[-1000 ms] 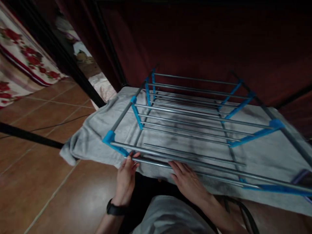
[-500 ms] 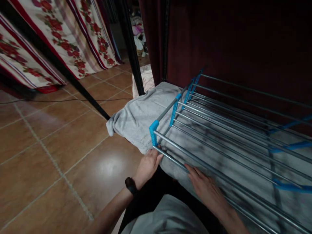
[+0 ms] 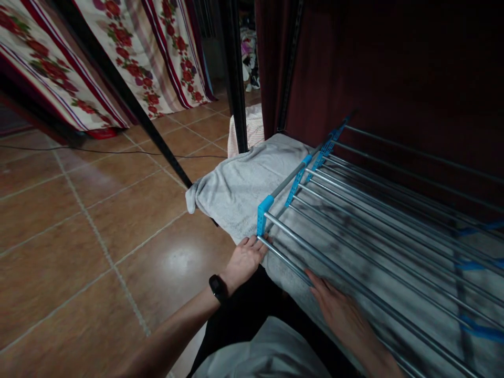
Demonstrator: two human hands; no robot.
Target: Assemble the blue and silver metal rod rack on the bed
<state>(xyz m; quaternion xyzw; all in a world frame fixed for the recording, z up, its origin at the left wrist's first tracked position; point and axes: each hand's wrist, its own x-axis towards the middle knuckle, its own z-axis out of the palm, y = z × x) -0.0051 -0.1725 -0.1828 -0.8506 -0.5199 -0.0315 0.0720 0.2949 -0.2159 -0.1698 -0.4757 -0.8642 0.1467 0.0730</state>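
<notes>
A metal drying rack [image 3: 346, 257] with blue plastic joints lies low over a grey blanket [image 3: 244, 181]. Close to the rack's front left blue corner joint [image 3: 265, 215], my left hand [image 3: 247, 260] is closed around the end of the lowest front bar; its fingertips are partly hidden. My right hand [image 3: 338, 304] holds the same bar farther right, thumb side up, with most fingers out of sight beneath it. A black watch [image 3: 218, 288] sits on my left wrist.
Black metal posts [image 3: 235, 79] rise beside the blanket, one slanting over the tiled floor [image 3: 71, 262]. A dark red curtain [image 3: 378, 68] hangs behind the rack. Floral curtains [image 3: 137, 58] hang at the far left, and a thin cable [image 3: 118, 151] crosses the floor.
The view has turned a little to the left, so the rack and blanket appear farther right. Both hands stay on the front bar, with my left hand's fingers slightly shifted at the corner.
</notes>
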